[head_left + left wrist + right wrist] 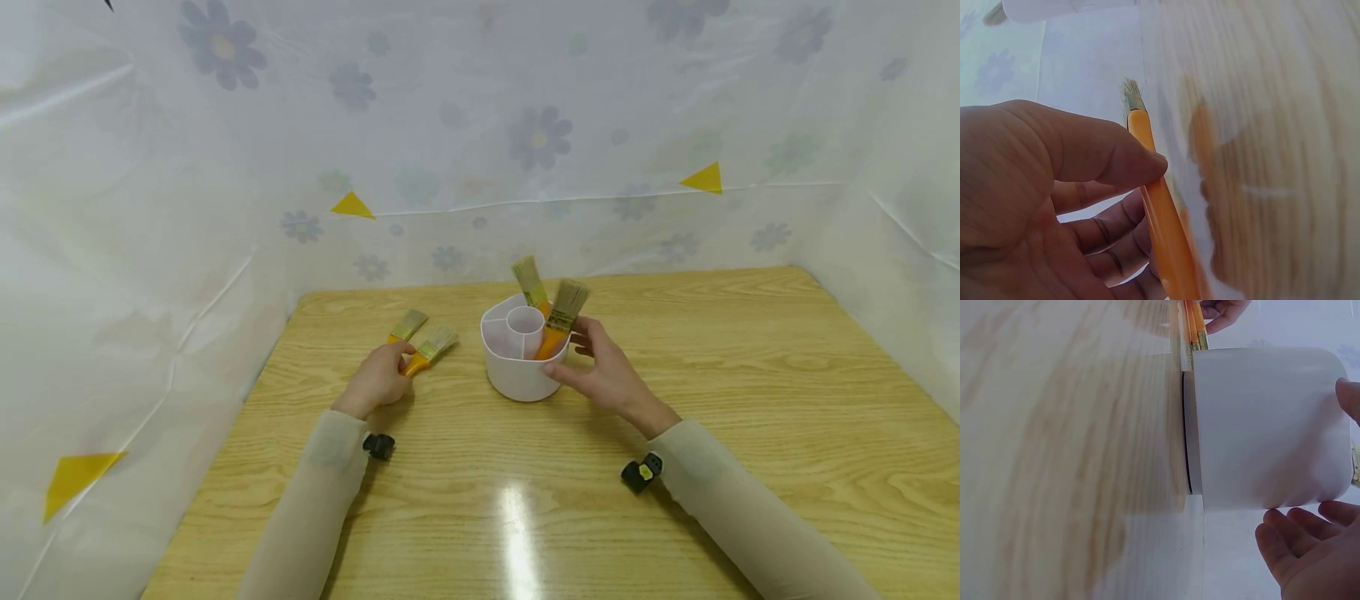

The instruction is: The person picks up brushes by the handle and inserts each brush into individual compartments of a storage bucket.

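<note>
My left hand [375, 382] pinches the orange handle of a flat paintbrush [433, 345] low over the table. In the left wrist view, thumb and fingers grip that handle, its bristles facing away. Just beyond it lies another paintbrush [408, 326], bristles toward the back. A white round holder [519, 385], divided into compartments around a central cup, stands to the right. Two paintbrushes lean in it, bristles up: one at the right front [567, 307], one behind [529, 282]. My right hand [613, 377] holds the holder's right side, thumb near the front rim, fingers around the far side.
The wood-grain table [750, 400] reaches to a flowered plastic sheet [465, 150] at the back. More sheeting [135, 292] hangs along the left side, with yellow triangle markers on it. A small black camera is worn on each wrist.
</note>
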Demonstrator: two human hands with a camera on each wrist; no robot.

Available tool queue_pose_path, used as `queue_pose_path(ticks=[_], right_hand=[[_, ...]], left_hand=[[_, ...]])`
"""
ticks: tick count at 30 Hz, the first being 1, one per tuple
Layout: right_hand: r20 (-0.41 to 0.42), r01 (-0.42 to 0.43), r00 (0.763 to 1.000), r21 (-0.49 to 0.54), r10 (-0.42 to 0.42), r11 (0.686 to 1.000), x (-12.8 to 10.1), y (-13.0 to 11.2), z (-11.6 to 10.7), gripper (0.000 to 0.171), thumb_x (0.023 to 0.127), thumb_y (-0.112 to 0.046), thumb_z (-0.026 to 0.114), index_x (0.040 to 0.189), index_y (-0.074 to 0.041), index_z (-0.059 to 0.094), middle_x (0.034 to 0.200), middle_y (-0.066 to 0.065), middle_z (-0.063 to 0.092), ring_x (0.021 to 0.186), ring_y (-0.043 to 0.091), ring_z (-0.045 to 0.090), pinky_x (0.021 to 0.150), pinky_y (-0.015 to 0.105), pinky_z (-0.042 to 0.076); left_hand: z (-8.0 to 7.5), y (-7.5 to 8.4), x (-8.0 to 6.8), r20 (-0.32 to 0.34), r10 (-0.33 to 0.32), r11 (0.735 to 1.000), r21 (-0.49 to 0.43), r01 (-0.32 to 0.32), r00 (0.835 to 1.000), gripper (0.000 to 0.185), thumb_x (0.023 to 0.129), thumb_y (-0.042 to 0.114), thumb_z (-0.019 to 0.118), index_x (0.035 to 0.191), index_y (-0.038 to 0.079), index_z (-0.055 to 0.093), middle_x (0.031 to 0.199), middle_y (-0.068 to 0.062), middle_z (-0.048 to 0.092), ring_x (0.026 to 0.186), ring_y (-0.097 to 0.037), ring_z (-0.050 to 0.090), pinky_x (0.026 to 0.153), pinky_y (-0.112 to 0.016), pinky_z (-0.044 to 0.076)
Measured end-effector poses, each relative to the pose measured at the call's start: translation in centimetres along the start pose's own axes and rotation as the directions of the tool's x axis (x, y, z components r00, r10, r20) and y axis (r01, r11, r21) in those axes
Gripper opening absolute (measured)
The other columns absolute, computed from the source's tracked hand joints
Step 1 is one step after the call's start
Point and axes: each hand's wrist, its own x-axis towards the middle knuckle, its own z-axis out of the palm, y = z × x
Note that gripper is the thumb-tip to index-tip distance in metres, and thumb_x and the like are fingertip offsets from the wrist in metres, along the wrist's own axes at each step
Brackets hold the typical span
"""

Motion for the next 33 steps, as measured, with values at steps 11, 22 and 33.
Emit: queue_pose_path(ticks=[11,22,33], right_hand=[[0.005,-0.003,1.000,0.002,0.003,1.000,0.2,0.2,0.1,0.085,0.082,-0.037,0.075,0.148,-0.013,0.026,0.147,0.008,0.035,0.130,0.029,0.039,0.105,0.050,0.033],[0.002,-0.015,1.000,0.002,0.015,1.000,-0.3,-1.6,0.0,0.075,0.083,-0.021,0.075,0.139,0.001,0.030,0.140,0.020,0.038,0.127,0.037,0.041,0.104,0.052,0.032],[0.020,0.012,1.000,-0.034,-0.011,0.999,0.4,0.1,0.1,0.086,0.080,-0.040,0.076,0.150,-0.022,0.028,0.148,0.003,0.035,0.131,0.027,0.039,0.104,0.050,0.034]], left_hand=[[-0.1,0.2,-0.1,-0.002,0.012,1.000,-0.013,-0.012,1.000,0.055,0.079,-0.005,0.058,0.133,0.002,0.051,0.101,-0.013,0.057,0.082,-0.026,0.050,0.069,-0.036,0.042],[-0.2,0.5,-0.2,-0.014,0.015,1.000,-0.017,-0.015,1.000,0.055,0.080,-0.003,0.060,0.135,0.002,0.050,0.099,-0.012,0.055,0.078,-0.025,0.048,0.066,-0.035,0.041],[-0.2,0.6,-0.1,-0.024,0.016,1.000,-0.006,-0.016,1.000,0.057,0.080,-0.004,0.059,0.135,0.003,0.050,0.097,-0.012,0.056,0.076,-0.025,0.048,0.064,-0.034,0.041]])
